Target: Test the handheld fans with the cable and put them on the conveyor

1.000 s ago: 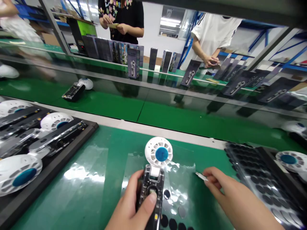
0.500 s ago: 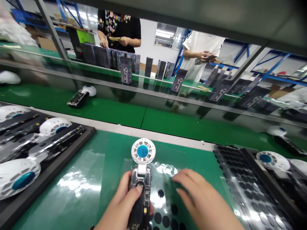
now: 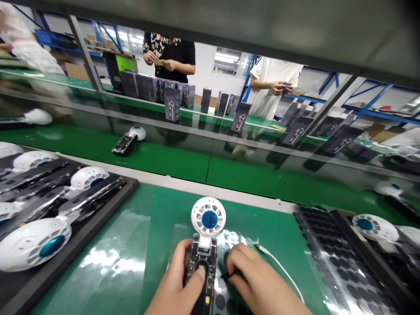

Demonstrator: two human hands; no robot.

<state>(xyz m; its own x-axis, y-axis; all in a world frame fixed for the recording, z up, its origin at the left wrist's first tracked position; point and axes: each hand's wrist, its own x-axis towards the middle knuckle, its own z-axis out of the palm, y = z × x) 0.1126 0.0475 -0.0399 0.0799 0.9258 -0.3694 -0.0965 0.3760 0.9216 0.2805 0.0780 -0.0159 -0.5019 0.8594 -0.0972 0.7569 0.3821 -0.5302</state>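
Note:
A handheld fan (image 3: 206, 238) with a white round head, blue centre and clear dark body lies upright in front of me. My left hand (image 3: 179, 286) is wrapped around its body, thumb on the front. My right hand (image 3: 259, 284) rests just right of the fan body, fingertips pinched on a small dark round sticker lifted from a clear sheet of black stickers (image 3: 226, 302) on the green mat. A white cable (image 3: 282, 271) curves away beside my right hand.
A black tray (image 3: 98, 218) of similar fans sits at left. At right is a second black tray (image 3: 337, 249) with sticker sheets and fans. Beyond lies a green conveyor (image 3: 229, 168) carrying a fan (image 3: 129, 140). Two people stand behind rows of boxes (image 3: 173, 103).
My right hand let go of the white cable tip, moved left and down to the sticker sheet beside the fan, and pinched a sticker. The fan on the conveyor drifted right.

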